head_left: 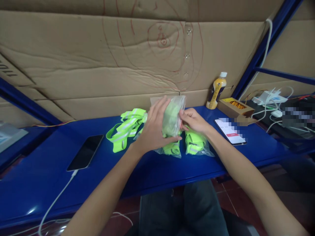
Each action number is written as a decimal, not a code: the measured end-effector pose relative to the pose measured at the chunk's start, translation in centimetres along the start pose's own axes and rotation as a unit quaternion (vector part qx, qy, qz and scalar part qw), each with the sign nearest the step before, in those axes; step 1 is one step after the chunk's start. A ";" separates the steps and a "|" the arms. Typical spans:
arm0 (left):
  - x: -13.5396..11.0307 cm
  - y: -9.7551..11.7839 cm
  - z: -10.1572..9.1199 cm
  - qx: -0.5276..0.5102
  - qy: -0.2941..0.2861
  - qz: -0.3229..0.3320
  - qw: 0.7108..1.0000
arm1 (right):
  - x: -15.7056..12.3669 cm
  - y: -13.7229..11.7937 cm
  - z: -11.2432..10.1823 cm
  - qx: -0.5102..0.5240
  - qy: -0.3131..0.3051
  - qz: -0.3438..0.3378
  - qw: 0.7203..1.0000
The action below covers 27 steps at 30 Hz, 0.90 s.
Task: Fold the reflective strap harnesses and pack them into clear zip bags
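A clear plastic bag (174, 114) with a fluorescent yellow-green strap inside is held up above the table between my hands. My left hand (155, 127) cups its left side, fingers long and upright, thumb stretched along the bottom. At the bag's right edge, my right hand (193, 119) pinches the plastic between thumb and fingers. Just below lie two more bagged straps, one on the left (172, 149) and one on the right (195, 144), partly covered by my hands. Loose yellow-green reflective straps (125, 127) lie in loops left of my left hand.
On the blue table (103, 186), a dark phone (86, 152) with a white cable lies at left. A lit phone (230, 131), an open cardboard box (236, 109) and a yellow drink bottle (216, 91) are at right. Cardboard (73, 59) walls the back.
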<state>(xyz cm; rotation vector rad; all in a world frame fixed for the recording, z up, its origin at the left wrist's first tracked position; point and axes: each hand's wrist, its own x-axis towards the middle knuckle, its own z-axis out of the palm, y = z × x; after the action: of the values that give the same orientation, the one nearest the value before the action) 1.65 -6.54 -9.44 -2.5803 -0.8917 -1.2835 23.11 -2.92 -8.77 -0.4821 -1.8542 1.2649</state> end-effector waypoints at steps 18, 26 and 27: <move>-0.4 -2.2 -0.9 0.204 0.073 -0.093 0.972 | 0.6 2.1 -2.6 -0.447 0.278 0.084 0.846; -1.7 -7.3 -2.4 0.322 -0.144 -0.503 0.789 | 0.2 2.4 -5.4 -0.535 0.143 0.232 0.800; -2.0 -7.9 -2.6 0.309 -0.183 -0.533 0.766 | 0.2 2.2 -5.4 -0.547 0.150 0.233 0.790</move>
<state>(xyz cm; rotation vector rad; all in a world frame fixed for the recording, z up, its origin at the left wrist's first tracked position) -5.45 -1.89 -10.44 -1.7098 -2.5383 -0.3431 27.00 1.27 -9.84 -1.7276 -2.0845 0.1690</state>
